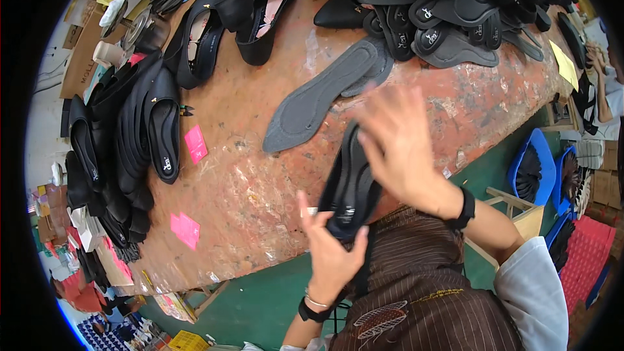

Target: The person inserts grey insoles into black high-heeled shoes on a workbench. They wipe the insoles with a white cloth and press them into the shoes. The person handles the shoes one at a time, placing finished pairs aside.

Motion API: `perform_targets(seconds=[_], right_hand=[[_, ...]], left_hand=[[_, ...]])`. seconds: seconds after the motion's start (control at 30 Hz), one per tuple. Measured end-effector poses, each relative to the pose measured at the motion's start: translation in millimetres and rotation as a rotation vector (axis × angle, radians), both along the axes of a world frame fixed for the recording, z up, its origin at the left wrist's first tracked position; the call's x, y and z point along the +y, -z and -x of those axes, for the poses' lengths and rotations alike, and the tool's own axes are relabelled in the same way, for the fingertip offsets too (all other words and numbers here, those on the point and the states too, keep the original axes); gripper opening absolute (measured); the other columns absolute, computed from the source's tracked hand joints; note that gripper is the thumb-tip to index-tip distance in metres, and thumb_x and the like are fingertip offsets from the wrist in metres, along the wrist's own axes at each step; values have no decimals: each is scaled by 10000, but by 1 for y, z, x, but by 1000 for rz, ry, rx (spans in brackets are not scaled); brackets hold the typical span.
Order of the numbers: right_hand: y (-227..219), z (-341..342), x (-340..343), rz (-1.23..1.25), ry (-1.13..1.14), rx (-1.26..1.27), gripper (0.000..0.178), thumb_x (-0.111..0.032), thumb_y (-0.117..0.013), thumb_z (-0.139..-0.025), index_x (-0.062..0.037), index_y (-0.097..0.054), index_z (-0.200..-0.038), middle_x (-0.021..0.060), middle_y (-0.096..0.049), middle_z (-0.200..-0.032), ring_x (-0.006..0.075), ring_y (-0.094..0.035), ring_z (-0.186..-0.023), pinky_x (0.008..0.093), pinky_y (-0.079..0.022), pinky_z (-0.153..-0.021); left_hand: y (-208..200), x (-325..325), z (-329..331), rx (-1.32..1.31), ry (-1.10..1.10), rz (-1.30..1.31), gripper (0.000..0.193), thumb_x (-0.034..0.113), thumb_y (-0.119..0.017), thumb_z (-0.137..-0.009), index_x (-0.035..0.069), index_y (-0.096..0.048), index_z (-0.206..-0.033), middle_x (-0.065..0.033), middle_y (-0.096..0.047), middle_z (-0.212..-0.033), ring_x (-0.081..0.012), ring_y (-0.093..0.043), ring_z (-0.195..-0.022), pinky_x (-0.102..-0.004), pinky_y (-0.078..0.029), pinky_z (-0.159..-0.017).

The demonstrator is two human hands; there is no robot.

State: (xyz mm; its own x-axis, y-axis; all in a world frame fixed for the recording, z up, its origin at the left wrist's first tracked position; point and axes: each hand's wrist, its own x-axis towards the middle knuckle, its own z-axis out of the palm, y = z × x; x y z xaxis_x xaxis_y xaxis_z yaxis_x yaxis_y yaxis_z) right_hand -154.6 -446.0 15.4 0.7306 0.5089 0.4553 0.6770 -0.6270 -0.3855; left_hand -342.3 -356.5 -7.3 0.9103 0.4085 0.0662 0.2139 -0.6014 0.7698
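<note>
A black flat shoe (351,185) points away from me at the table's near edge, its dark insole showing inside. My left hand (333,253) is closed around its heel end, thumb on one side and fingers on the other. Over the toe end hovers my right hand (400,146), fingers stretched out and smeared by motion; whether it touches the shoe is hard to see. Just beyond the shoe lies a grey insole (318,94) on the table, partly over another insole (374,68).
The worn reddish table (240,201) holds a pile of black insoles (442,10) at the back right. Black flats (201,36) stand at the back, and stacked black shoes (133,127) crowd the left. Pink slips (186,229) lie nearby. Blue bins (532,166) stand on the floor at right.
</note>
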Motion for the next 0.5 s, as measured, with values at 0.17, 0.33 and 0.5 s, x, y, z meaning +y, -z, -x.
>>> perform_targets(seconds=[0.17,0.33,0.5], right_hand=[[-41,-37,-13,-205,-3,1005,218,-103,-684,-825,-45,-668,-1034,191,-578,-1250,360,-624,-1061,462,-490,-943],[-36,48,-59,128,-276,364,317,-25,-662,-739,-34,-607,-1051,193,-663,-1069,370,-652,-1056,530,-380,-1086],[19,52,-34,224,-138,278,442,-17,-583,-781,44,-568,-1219,214,-618,-1249,340,-552,-1253,548,-281,-1156]], left_hand=[[-33,-36,-22,304,386,-317,535,195,-780,-731,-50,-615,-1176,-237,-402,-1485,-324,-560,-890,-369,-563,-722],[-18,-51,-30,339,473,-414,330,183,-768,-694,-5,-724,-961,-228,-575,-1303,-324,-580,-866,-346,-562,-550],[-23,-45,-29,334,486,-425,308,180,-750,-719,-17,-723,-955,-221,-624,-1249,-301,-576,-861,-306,-559,-524]])
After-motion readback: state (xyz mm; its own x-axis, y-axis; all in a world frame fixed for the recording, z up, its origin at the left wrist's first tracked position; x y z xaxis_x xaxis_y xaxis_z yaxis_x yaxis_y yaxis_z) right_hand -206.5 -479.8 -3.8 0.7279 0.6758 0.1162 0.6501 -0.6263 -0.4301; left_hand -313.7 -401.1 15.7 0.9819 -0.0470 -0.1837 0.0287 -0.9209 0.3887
